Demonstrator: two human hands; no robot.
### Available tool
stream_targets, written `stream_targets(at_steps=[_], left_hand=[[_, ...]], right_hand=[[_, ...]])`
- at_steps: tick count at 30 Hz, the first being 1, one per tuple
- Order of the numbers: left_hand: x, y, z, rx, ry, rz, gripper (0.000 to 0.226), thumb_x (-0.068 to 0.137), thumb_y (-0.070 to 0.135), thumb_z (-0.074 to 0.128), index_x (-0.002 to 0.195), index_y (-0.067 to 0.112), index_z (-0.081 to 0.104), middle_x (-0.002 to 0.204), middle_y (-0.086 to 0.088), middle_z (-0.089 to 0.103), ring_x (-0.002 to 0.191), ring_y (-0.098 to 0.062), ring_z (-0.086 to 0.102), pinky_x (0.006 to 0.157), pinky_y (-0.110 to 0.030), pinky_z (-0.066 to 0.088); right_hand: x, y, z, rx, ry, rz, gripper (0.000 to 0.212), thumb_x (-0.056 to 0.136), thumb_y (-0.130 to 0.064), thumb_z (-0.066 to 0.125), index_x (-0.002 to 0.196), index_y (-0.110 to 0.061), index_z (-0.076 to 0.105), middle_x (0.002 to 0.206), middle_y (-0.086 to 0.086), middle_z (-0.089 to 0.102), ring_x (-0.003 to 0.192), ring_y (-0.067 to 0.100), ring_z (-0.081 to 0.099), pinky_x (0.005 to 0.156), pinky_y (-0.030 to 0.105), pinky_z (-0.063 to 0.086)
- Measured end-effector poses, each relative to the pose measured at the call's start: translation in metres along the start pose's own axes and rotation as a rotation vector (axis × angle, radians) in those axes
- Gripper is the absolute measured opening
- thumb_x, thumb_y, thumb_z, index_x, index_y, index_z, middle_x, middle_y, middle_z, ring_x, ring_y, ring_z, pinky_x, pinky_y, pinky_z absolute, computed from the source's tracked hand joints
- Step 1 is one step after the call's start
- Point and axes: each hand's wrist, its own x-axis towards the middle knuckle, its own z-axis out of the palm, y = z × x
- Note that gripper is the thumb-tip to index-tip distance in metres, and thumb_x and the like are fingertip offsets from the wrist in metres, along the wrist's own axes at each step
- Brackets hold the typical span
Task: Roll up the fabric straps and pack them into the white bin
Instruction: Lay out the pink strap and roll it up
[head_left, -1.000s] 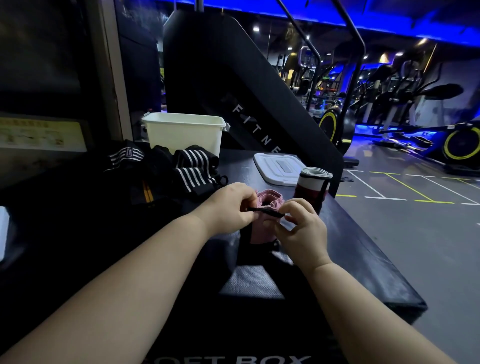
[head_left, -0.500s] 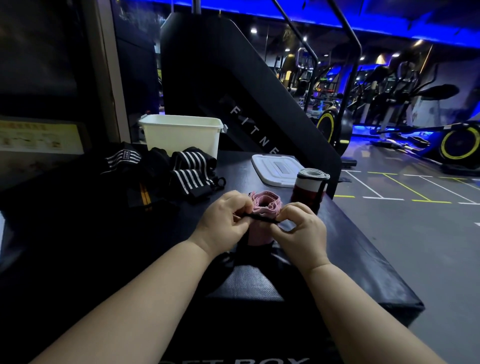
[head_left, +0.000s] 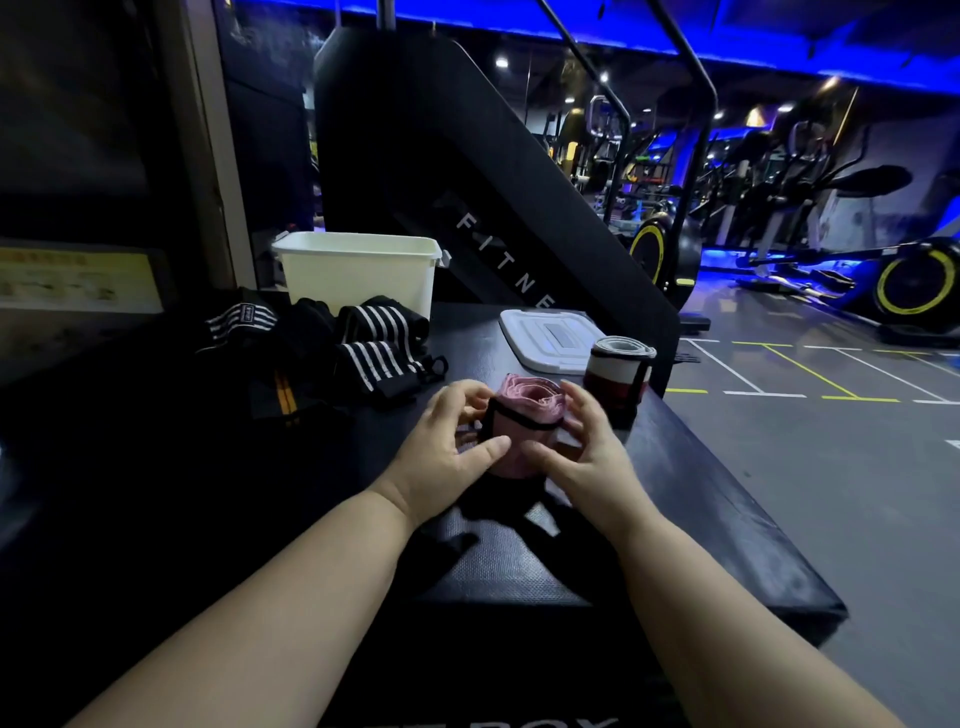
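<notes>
I'm holding the pink rolled fabric strap (head_left: 527, 405) mid-sides, left hand (head_left: 441, 452) and right hand (head_left: 582, 452) fingers curled round it; it's seeming light, squashy.

Pink cloth roll (head_left: 524, 415); glossy white plastic bin (head_left: 358, 273); matt, textured box top (head_left: 498, 566).

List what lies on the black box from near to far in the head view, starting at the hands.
The left hand and right hand, both round the pink roll → red and white roll → white lid → white bin. The striped straps are left out: about level with the lid.
</notes>
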Motion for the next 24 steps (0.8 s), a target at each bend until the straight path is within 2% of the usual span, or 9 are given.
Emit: stream_targets(at_steps=[2, 4, 6, 8, 11, 13, 16, 20, 24], left_hand=[[0.0013, -0.0002, -0.0006, -0.002, -0.014, -0.052, 0.061, 0.074, 0.044, 0.069, 0.127, 0.028, 0.043, 0.133, -0.001, 0.049, 0.121, -0.010, 0.052, 0.100, -0.020, 0.044], [0.0039, 0.0006, -0.0034, 0.039, -0.051, -0.112, 0.064, 0.084, 0.042, 0.064, 0.140, 0.021, 0.040, 0.139, -0.001, 0.049, 0.126, -0.007, 0.049, 0.103, -0.015, 0.038], [0.0056, 0.0015, -0.0062, 0.056, -0.090, -0.151, 0.067, 0.082, 0.048, 0.057, 0.142, 0.022, 0.042, 0.139, 0.000, 0.052, 0.126, -0.007, 0.049, 0.108, -0.020, 0.036], [0.0059, 0.0026, -0.0068, 0.019, -0.115, -0.164, 0.069, 0.080, 0.052, 0.056, 0.142, 0.025, 0.044, 0.138, 0.001, 0.054, 0.126, -0.007, 0.049, 0.111, -0.027, 0.036], [0.0055, 0.0056, -0.0074, -0.002, -0.162, -0.177, 0.076, 0.072, 0.058, 0.062, 0.140, 0.032, 0.042, 0.137, 0.006, 0.052, 0.126, -0.005, 0.049, 0.110, -0.025, 0.037], [0.0054, 0.0065, -0.0082, 0.044, -0.181, -0.162, 0.080, 0.066, 0.059, 0.068, 0.138, 0.036, 0.042, 0.136, 0.009, 0.053, 0.125, -0.002, 0.049, 0.107, -0.019, 0.037], [0.0057, 0.0046, -0.0084, 0.067, -0.163, -0.154, 0.086, 0.060, 0.062, 0.071, 0.137, 0.033, 0.047, 0.133, 0.009, 0.057, 0.123, -0.002, 0.052, 0.108, -0.024, 0.039], [0.0054, 0.0056, -0.0075, 0.028, -0.120, -0.163, 0.067, 0.062, 0.048, 0.077, 0.123, 0.034, 0.055, 0.121, 0.009, 0.064, 0.112, -0.001, 0.059, 0.100, -0.023, 0.045], [0.0040, 0.0065, -0.0071, -0.010, -0.158, -0.177, 0.064, 0.058, 0.054, 0.075, 0.114, 0.031, 0.056, 0.112, 0.008, 0.067, 0.109, -0.006, 0.061, 0.097, -0.025, 0.047]], right_hand=[[0.0015, 0.0033, -0.0026, 0.090, -0.040, 0.044, 0.069, 0.080, -0.015, 0.077, 0.138, -0.026, 0.041, 0.132, -0.003, 0.056, 0.115, 0.000, 0.058, 0.098, 0.023, 0.048], [0.0024, 0.0057, -0.0067, 0.147, -0.029, 0.082, 0.066, 0.081, -0.019, 0.076, 0.138, -0.024, 0.043, 0.127, 0.006, 0.060, 0.111, 0.010, 0.063, 0.096, 0.030, 0.051], [0.0037, 0.0055, -0.0084, 0.061, -0.055, 0.042, 0.056, 0.083, -0.019, 0.076, 0.133, -0.029, 0.052, 0.121, 0.005, 0.062, 0.106, 0.014, 0.065, 0.091, 0.028, 0.053], [0.0047, 0.0058, -0.0077, -0.024, -0.112, 0.009, 0.050, 0.079, -0.029, 0.077, 0.126, -0.035, 0.060, 0.122, -0.002, 0.062, 0.109, 0.011, 0.063, 0.093, 0.031, 0.052], [0.0043, 0.0047, -0.0062, 0.098, -0.147, 0.052, 0.064, 0.066, -0.039, 0.083, 0.124, -0.028, 0.060, 0.125, -0.003, 0.064, 0.120, 0.010, 0.058, 0.097, 0.034, 0.050], [0.0046, 0.0047, -0.0065, 0.187, -0.163, 0.078, 0.066, 0.064, -0.029, 0.086, 0.123, -0.022, 0.058, 0.123, 0.002, 0.067, 0.119, 0.014, 0.060, 0.097, 0.032, 0.050], [0.0025, 0.0014, -0.0068, 0.253, -0.198, 0.091, 0.066, 0.066, -0.010, 0.086, 0.123, -0.014, 0.055, 0.120, 0.006, 0.067, 0.110, 0.015, 0.065, 0.090, 0.025, 0.052], [0.0021, 0.0007, -0.0066, 0.215, -0.239, 0.077, 0.069, 0.066, -0.013, 0.084, 0.130, -0.014, 0.057, 0.123, 0.005, 0.068, 0.116, 0.019, 0.062, 0.100, 0.033, 0.049], [0.0005, -0.0004, -0.0055, 0.192, -0.228, 0.055, 0.060, 0.070, -0.002, 0.082, 0.125, -0.015, 0.062, 0.118, 0.003, 0.070, 0.112, 0.016, 0.065, 0.095, 0.030, 0.049]])
